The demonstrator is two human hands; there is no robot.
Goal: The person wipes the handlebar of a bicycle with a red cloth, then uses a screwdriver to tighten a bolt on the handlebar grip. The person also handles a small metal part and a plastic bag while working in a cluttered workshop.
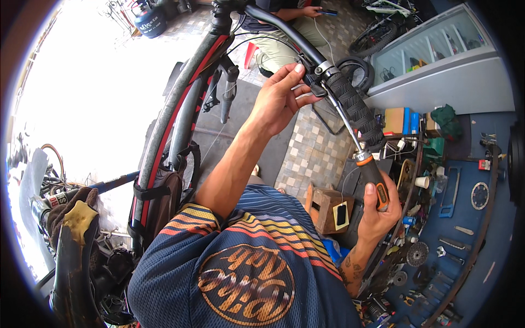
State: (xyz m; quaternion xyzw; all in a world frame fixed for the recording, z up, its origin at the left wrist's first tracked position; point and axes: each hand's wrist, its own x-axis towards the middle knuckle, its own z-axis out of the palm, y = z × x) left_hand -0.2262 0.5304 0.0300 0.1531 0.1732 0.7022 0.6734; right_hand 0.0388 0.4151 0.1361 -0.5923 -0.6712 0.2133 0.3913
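Tiled flr (pixel 306 150) below lettered shirt (pixel 235 262), R grip (pixel 379 217) w/ screwdriver (pixel 372 174).

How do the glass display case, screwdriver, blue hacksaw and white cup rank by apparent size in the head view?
1. Glass display case
2. Screwdriver, long but thin
3. Blue hacksaw
4. White cup

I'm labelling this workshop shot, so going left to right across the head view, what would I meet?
Torn bicycle saddle → grey-and-red bicycle tube → left hand → wooden box → right hand around the screwdriver → blue hacksaw.
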